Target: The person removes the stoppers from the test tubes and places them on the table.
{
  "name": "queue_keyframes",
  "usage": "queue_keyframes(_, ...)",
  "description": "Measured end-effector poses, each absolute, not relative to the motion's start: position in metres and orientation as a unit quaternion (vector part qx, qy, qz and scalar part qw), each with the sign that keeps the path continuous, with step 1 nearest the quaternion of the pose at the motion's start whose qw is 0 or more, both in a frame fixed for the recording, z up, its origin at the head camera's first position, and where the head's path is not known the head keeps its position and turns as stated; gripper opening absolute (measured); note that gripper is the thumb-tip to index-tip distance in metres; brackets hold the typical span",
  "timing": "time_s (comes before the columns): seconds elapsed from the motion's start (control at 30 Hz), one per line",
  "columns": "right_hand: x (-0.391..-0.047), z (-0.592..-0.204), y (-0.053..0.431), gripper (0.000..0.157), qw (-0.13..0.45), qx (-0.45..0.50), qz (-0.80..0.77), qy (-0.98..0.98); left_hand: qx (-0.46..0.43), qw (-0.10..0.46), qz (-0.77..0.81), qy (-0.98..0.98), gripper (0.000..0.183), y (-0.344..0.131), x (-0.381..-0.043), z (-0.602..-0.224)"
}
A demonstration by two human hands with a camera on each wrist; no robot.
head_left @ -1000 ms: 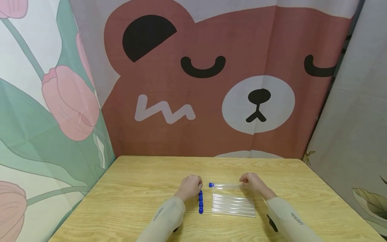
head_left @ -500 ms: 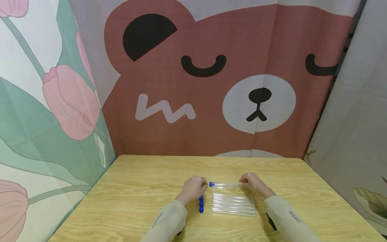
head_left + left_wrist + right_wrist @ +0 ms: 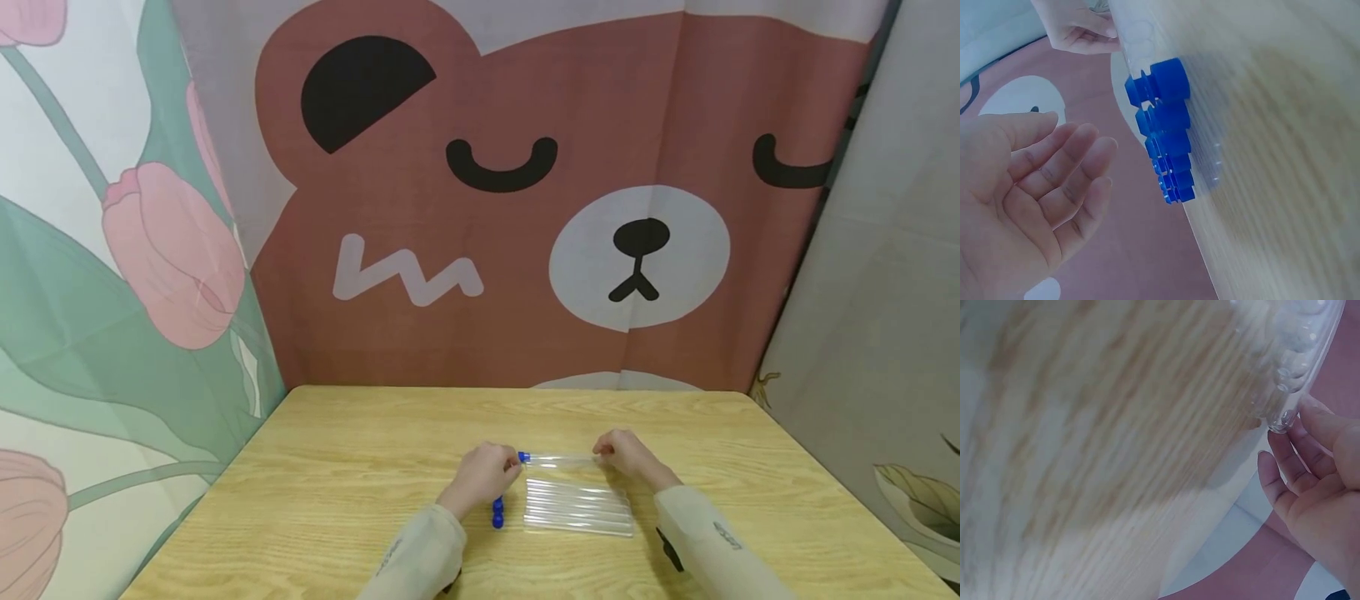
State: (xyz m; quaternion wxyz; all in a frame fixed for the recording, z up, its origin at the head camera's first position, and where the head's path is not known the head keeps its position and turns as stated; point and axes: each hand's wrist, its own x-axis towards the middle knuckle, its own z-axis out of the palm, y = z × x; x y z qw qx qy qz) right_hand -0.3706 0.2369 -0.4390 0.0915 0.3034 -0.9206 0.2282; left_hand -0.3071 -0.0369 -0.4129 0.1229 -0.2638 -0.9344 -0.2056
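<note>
A clear test tube [image 3: 558, 461] with a blue stopper [image 3: 524, 457] in its left end lies farthest from me. My right hand [image 3: 632, 457] pinches its right end; in the right wrist view the thumb and fingers [image 3: 1279, 447] meet at the rounded tip. My left hand [image 3: 482, 473] is beside the stoppered end. The left wrist view shows that hand [image 3: 1054, 181] with loosely bent fingers and nothing between them. A row of blue stoppers [image 3: 1170, 119] stands near it, partly hidden under the left hand in the head view [image 3: 498, 512].
Several more clear test tubes [image 3: 577, 506] lie side by side on the wooden table [image 3: 360, 467], nearer me than the stoppered one. A bear-patterned cloth [image 3: 420, 350] hangs behind the table's far edge.
My left hand has moved right from the far end of the stopper row to the tube's stoppered end. The right hand stays at the other end.
</note>
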Motion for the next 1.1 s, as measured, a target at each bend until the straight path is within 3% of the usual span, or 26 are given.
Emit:
queue_keyframes(0.67,-0.373,-0.437,0.229,0.016,0.071,0.28,0.244,-0.926,-0.294,0.126,-0.204,-0.925,0.011,-0.031,-0.29,-0.406)
queue_keyframes(1.1,-0.373,-0.439,0.226,0.011,0.068,0.285,0.239,-0.926,-0.308,0.139,-0.206,-0.918,0.011,-0.031,-0.29,-0.407)
